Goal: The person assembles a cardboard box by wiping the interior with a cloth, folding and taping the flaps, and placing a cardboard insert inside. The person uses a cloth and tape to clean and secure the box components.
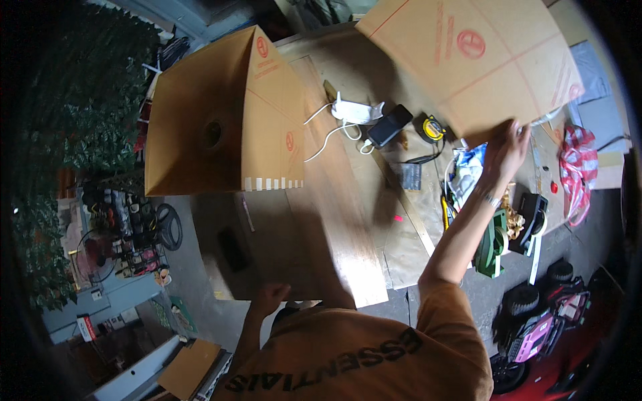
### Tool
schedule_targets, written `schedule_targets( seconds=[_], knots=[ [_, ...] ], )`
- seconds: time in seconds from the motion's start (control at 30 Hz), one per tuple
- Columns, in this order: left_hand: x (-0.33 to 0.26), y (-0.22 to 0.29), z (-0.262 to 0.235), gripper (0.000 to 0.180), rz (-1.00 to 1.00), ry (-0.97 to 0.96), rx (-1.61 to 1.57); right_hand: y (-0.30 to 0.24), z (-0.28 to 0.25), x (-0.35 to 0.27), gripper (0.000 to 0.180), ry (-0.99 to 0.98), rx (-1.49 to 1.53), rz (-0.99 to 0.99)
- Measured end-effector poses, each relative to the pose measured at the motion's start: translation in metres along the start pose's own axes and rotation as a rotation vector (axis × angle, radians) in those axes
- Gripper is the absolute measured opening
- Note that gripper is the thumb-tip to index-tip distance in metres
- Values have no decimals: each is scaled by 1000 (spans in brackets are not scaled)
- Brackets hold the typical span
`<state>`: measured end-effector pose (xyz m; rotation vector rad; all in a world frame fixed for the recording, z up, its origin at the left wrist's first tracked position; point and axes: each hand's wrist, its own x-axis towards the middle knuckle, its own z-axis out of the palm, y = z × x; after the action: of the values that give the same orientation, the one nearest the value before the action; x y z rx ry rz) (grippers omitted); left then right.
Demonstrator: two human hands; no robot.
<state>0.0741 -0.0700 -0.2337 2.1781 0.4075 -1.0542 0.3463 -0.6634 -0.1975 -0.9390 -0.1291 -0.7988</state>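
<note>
My right hand reaches out to the far right, its fingers extended and apart at the near edge of a large cardboard box. Fingertips overlap that edge; I see no firm grip. My left hand is closed at the table's near edge, with nothing visible in it. An open cardboard box stands at the left of the table, its hollow inside facing left. Beneath the right hand lies a blue and white plastic packet. Next to it are a yellow tape measure and a black phone with a white cable.
A white device with cables lies mid-table. A metal ruler crosses the surface. Green and black tape dispensers sit at the right edge, near a red-checked plastic bag. A pink toy vehicle stands on the floor.
</note>
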Motion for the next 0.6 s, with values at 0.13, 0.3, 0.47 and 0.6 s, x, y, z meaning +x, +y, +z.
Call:
schedule_targets(
  seconds=[0.13,0.3,0.47,0.6],
  knots=[
    [15,117,5,21,544,12,-36,-47,15,-108,36,309,-1,192],
    [3,199,20,34,1124,198,-22,-111,35,-221,43,550,17,411],
    [-21,198,53,73,1137,-50,71,-184,56,-316,28,584,-234,402],
    [-37,147,70,68,759,-411,-352,-297,84,-370,30,660,-820,-49]
  ],
)
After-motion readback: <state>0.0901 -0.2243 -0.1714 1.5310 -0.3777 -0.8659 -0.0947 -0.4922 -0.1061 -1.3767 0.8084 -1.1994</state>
